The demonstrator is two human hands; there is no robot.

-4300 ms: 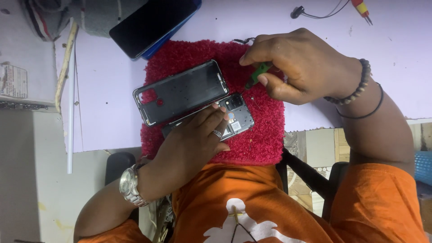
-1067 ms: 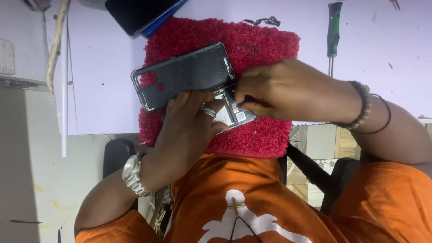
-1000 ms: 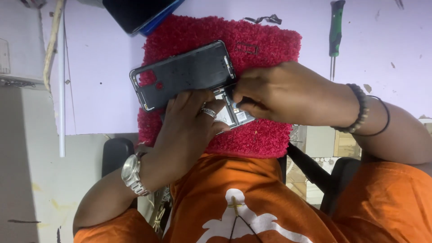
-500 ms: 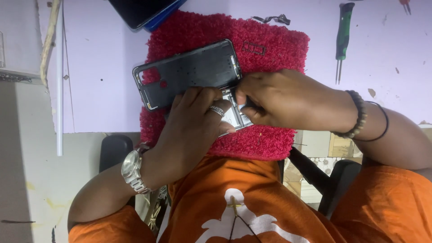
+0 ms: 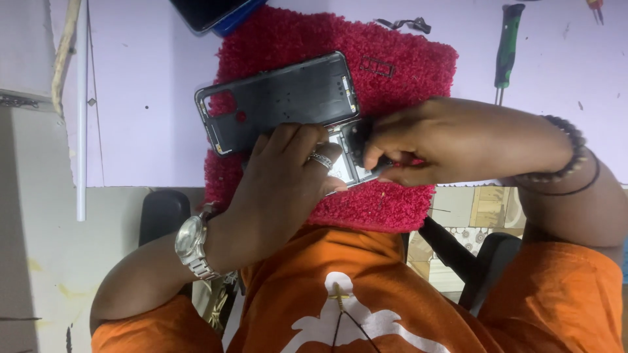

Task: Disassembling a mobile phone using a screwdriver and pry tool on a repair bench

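- The left hand (image 5: 288, 170), with a ring on one finger and a watch (image 5: 193, 240) on the wrist, lies flat over the opened phone (image 5: 343, 167) and presses it down on the red mat (image 5: 392, 72); its grip is not closed round anything.
- The right hand (image 5: 451, 140), with bead bracelets at the wrist, pinches a small dark part (image 5: 356, 137) at the phone's upper end; its grip is closed on that part.
- The phone sits near the mat's middle, mostly hidden under the two hands.
- A dark back frame (image 5: 278, 101) lies on the mat just above the left hand, touching the phone's edge.
- The mat rests on a pale lilac worktop (image 5: 144, 98).
- A green-handled screwdriver (image 5: 507, 46) lies on the worktop to the right of the mat, apart from both hands.
- A dark phone on a blue case (image 5: 216, 10) lies at the mat's top left corner.
- A small black clip (image 5: 405, 24) lies beyond the mat's top edge.
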